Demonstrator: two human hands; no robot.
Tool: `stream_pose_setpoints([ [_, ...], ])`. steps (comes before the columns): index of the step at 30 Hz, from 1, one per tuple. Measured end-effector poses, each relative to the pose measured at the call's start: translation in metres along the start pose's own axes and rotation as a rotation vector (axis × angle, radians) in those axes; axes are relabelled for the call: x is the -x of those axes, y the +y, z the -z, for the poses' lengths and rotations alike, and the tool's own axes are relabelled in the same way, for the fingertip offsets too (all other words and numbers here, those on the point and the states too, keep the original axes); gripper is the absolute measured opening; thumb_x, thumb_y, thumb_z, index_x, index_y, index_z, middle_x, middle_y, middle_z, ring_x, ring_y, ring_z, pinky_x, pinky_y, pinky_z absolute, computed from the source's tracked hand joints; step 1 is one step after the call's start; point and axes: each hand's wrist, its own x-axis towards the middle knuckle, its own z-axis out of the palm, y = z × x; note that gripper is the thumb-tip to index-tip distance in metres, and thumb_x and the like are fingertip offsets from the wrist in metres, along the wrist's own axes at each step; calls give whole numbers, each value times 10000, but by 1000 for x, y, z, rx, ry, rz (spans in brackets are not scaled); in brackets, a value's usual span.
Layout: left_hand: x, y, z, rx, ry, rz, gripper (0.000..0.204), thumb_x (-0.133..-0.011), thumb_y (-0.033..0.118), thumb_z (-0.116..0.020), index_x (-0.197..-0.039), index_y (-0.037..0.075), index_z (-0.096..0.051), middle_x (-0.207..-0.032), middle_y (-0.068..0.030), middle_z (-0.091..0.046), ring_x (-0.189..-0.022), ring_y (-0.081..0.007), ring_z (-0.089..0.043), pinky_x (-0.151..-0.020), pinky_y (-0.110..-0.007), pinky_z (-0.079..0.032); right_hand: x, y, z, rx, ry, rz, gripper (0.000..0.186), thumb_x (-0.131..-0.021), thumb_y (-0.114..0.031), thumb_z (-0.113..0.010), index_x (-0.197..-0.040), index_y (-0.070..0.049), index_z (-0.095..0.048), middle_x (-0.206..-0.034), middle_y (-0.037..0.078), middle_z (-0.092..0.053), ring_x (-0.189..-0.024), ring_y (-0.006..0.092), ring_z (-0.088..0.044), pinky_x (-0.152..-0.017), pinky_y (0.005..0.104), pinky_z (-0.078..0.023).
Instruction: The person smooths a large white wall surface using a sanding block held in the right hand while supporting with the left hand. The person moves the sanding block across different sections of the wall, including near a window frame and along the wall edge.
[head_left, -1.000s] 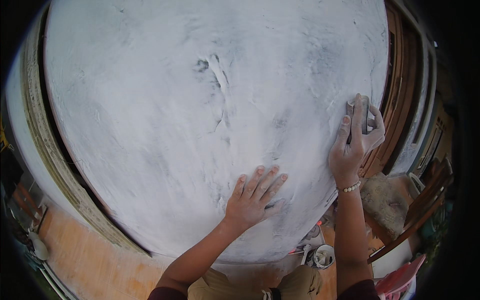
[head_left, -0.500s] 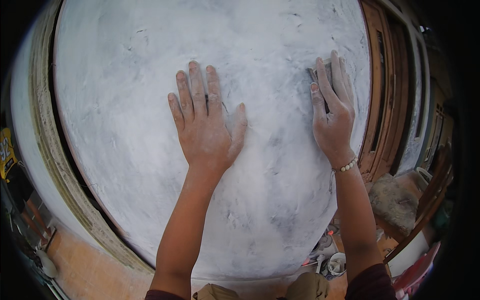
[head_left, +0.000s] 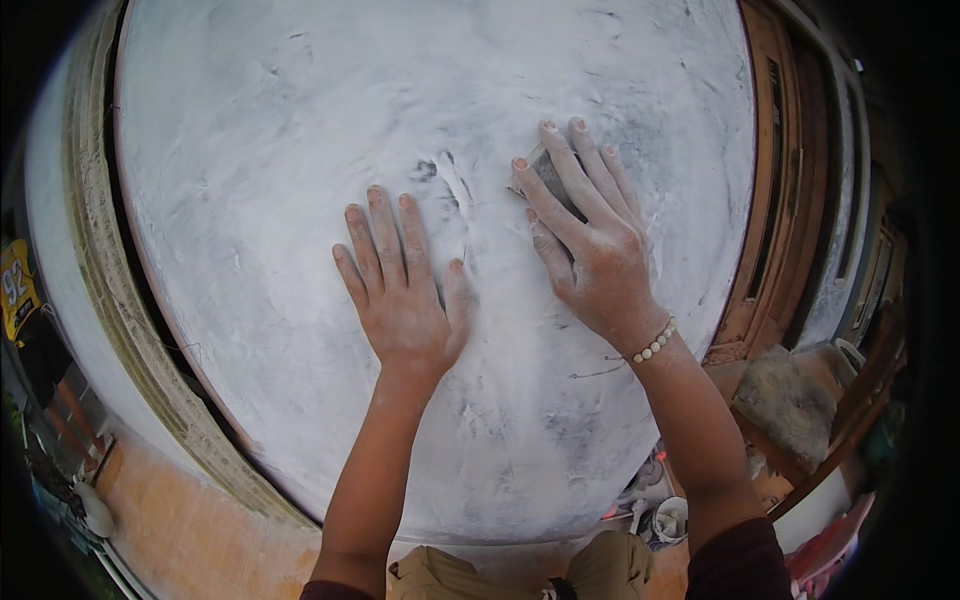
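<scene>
Against the white, dust-smeared wall (head_left: 480, 420), my left hand (head_left: 408, 310) lies flat with its fingers spread and nothing in it. To its right and somewhat higher, my right hand (head_left: 600, 245) holds a folded grey sheet of sandpaper (head_left: 541, 172) to the surface. The fingers lie over the sheet, whose dark edge shows beside the forefinger and under the fingertips; the rest is hidden beneath the hand. Fine white powder coats both hands. Between them, the wall carries a dark, scraped mark (head_left: 452, 180). A beaded bracelet (head_left: 655, 342) circles my right wrist.
A brown wooden door frame (head_left: 765, 210) borders the wall on the right. Low at that side are a stained board (head_left: 785, 405) and a white bucket (head_left: 671, 519). On the left, a person in a yellow shirt (head_left: 18, 290) stands beyond the wall's rough edge (head_left: 95, 210).
My right hand has moved left with the sandpaper, closer to my left hand, its fingers now tilted leftward. The left hand has slid lower, uncovering the scraped mark.
</scene>
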Motion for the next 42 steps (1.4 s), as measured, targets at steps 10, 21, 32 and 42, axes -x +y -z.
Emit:
stream_pose_setpoints([
  [10, 27, -10, -1, -32, -5, 35, 646, -1014, 271, -366, -1578, -28, -263, -1654, -256, -192, -1551, -425, -89, -1227, -570, -36, 15, -7, -5, 58, 35, -85, 528, -798, -115, -739, -1319, -184, -683, -1499, 117, -534, -1446, 341, -419, -1181, 526, -325],
  [21, 68, -20, -2, -6, 9, 80, 641, -1010, 269, -365, -1556, -58, -295, -1638, -301, -191, -1529, -492, -106, -1222, -581, -43, 67, -7, 26, 71, -86, -188, 438, -800, -83, -721, -1229, -170, -733, -1494, 126, -538, -1445, 388, -406, -1183, 568, -305],
  [32, 99, -26, -4, -9, 4, 39, 634, -1006, 261, -368, -1542, -74, -310, -1622, -330, -202, -1514, -522, -121, -1214, -604, -64, 113, -13, 36, 1, -198, -80, 476, -797, -105, -745, -1268, -168, -717, -1466, 132, -562, -1419, 396, -442, -1171, 549, -334],
  [42, 160, -3, -19, 57, -29, 98, 701, -1008, 305, -427, -1560, -79, -226, -1615, -349, -181, -1503, -539, -138, -1204, -632, -64, 36, -62, -32, -203, -90, 78, 389, -841, -128, -718, -1228, -168, -728, -1470, 86, -566, -1400, 304, -484, -1158, 505, -368],
])
